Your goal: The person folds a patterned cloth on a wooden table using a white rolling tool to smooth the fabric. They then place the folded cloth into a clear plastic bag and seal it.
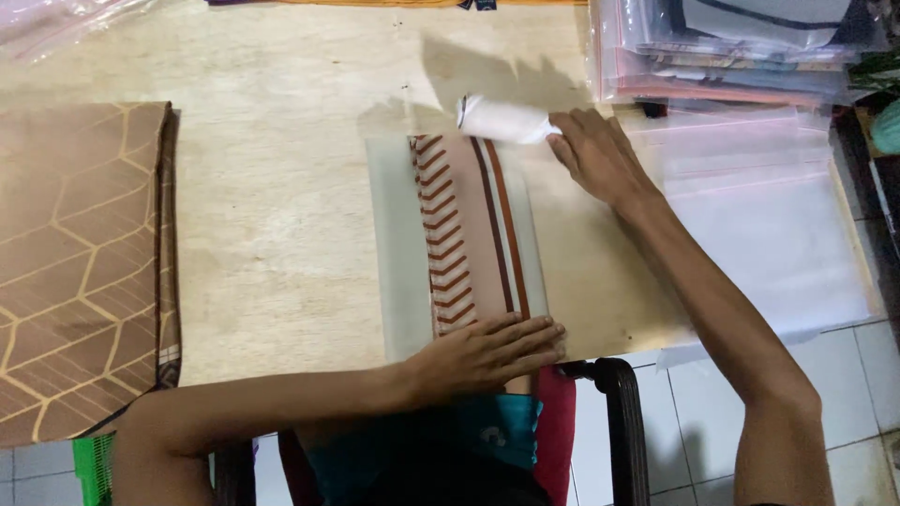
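A folded cloth, pale grey-green with a pink band and brown stripes, lies in the middle of the wooden table. My left hand rests flat on its near edge, fingers together, pressing it down. My right hand is at the cloth's far right corner and grips a white lint roller, whose roll lies across the cloth's far edge.
A folded brown cloth with a gold line pattern lies at the table's left. Clear plastic bags are spread at the right, with a stack of bagged cloths behind them. A black chair arm and tiled floor show below.
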